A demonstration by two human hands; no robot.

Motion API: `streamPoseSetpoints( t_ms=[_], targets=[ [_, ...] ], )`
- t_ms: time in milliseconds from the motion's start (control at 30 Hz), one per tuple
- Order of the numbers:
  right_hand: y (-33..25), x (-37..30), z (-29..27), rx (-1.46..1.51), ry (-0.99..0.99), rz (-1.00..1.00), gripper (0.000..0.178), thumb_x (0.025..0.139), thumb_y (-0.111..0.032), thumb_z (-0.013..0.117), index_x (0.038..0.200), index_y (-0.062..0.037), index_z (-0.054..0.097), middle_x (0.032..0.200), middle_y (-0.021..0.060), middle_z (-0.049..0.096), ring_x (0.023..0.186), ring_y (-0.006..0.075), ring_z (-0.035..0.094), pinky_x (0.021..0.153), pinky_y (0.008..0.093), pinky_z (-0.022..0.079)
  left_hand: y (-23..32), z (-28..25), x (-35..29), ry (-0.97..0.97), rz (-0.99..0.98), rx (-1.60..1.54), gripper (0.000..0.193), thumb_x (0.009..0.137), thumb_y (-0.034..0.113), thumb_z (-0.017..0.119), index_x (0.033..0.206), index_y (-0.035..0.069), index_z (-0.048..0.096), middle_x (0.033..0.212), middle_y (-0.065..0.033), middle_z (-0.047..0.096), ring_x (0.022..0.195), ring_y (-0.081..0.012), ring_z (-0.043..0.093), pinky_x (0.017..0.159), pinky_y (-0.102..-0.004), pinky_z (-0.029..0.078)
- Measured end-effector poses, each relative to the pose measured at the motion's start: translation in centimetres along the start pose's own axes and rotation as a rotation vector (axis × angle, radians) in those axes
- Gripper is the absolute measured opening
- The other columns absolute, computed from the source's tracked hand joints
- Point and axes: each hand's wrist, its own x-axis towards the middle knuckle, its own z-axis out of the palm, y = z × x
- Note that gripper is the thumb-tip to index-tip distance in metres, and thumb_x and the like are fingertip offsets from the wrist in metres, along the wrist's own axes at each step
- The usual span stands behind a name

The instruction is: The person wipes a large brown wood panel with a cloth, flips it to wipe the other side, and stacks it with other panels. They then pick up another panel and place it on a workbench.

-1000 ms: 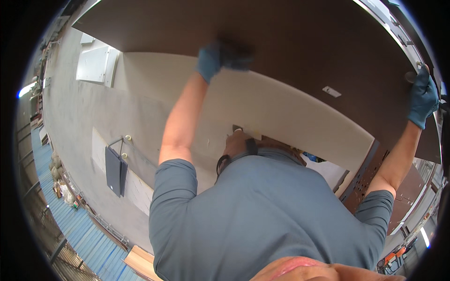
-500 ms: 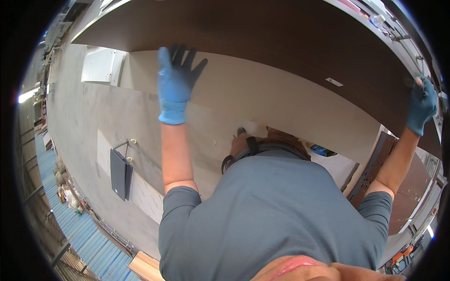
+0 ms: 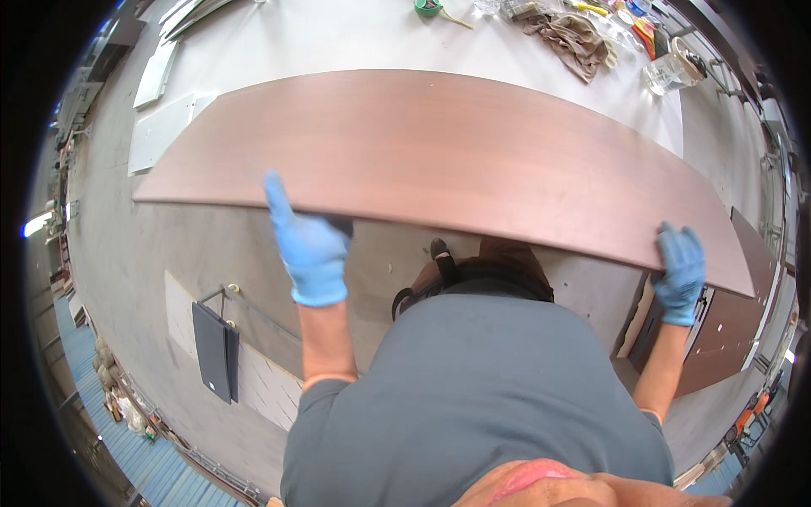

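A long reddish-brown board [image 3: 439, 152] spans in front of me, its near edge running from side to side at waist height. My left hand [image 3: 311, 253], in a blue knit glove, grips that edge left of centre, its thumb on the top face and its other fingers out of sight beneath. Toward the right end, my right hand [image 3: 680, 270], also gloved, is closed over the same edge with fingers on the top face. What its thumb does underneath is hidden.
Behind the board is a white worktop [image 3: 338, 42] with a crumpled brown cloth [image 3: 574, 42], a clear jar [image 3: 672, 72] and a small green cup [image 3: 427, 8]. White panels [image 3: 160, 131] stand at the left. Dark panels [image 3: 215, 351] rest by a cart on the floor; brown panels [image 3: 718, 338] stand right.
The board has come down and tilted flatter, showing its lighter face and uncovering the worktop. My left hand, open before, now grips its edge. My right hand has moved lower and inward.
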Motion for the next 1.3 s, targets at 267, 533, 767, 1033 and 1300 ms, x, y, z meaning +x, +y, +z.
streamPoseSetpoints(
  t_ms=[267,533,767,1033,1300],
  targets=[
    [-7.2,-4.7,17.1,0.027,0.008,0.032,0.066,0.07,-0.004,0.07,0.135,-0.0063,0.062,0.159,0.019,0.054,0.148,0.0424,0.049,0.123,0.0568,0.038,-13.0,-13.1,3.3,0.243,-0.458,-0.263,0.062,0.094,0.053,0.077,0.144,0.02,0.061,0.151,-0.0068,0.06,0.138,-0.0342,0.055,0.111,-0.0621,0.046],
    [-7.6,-4.9,23.8,0.053,-0.044,0.144,0.076,0.071,-0.009,0.076,0.145,-0.0096,0.058,0.163,0.0165,0.049,0.152,0.0402,0.044,0.125,0.0579,0.034,-18.5,-17.1,7.7,0.296,-0.476,-0.258,0.068,0.094,0.056,0.076,0.148,0.019,0.059,0.153,-0.0062,0.058,0.141,-0.0337,0.052,0.116,-0.062,0.043],
    [-4.3,-0.1,23.1,0.062,-0.094,0.199,0.103,0.057,-0.02,0.09,0.152,-0.0092,0.052,0.164,0.0158,0.046,0.156,0.0383,0.038,0.129,0.0592,0.027,-21.5,-14.6,11.0,0.287,-0.468,-0.258,0.07,0.092,0.058,0.078,0.148,0.019,0.059,0.154,-0.0052,0.059,0.142,-0.0335,0.052,0.118,-0.0644,0.041],
    [5.2,20.2,21.0,0.318,0.102,0.042,0.057,0.086,-0.05,0.075,0.114,-0.0013,0.068,0.12,0.0195,0.072,0.112,0.0381,0.067,0.112,0.0587,0.044,-23.6,-10.8,15.5,0.311,-0.451,-0.262,0.075,0.092,0.059,0.076,0.152,0.02,0.055,0.159,-0.0052,0.054,0.146,-0.0337,0.048,0.121,-0.0637,0.037],
    [16.6,44.9,28.4,0.34,0.098,0.794,0.046,0.09,-0.052,0.071,0.103,-0.0084,0.076,0.104,0.0178,0.076,0.097,0.0354,0.074,0.09,0.0462,0.057,-23.0,-9.2,14.9,0.389,-0.375,-0.086,0.079,0.092,0.06,0.076,0.156,0.019,0.051,0.161,-0.0048,0.051,0.146,-0.0318,0.048,0.121,-0.0533,0.041]
  ],
)
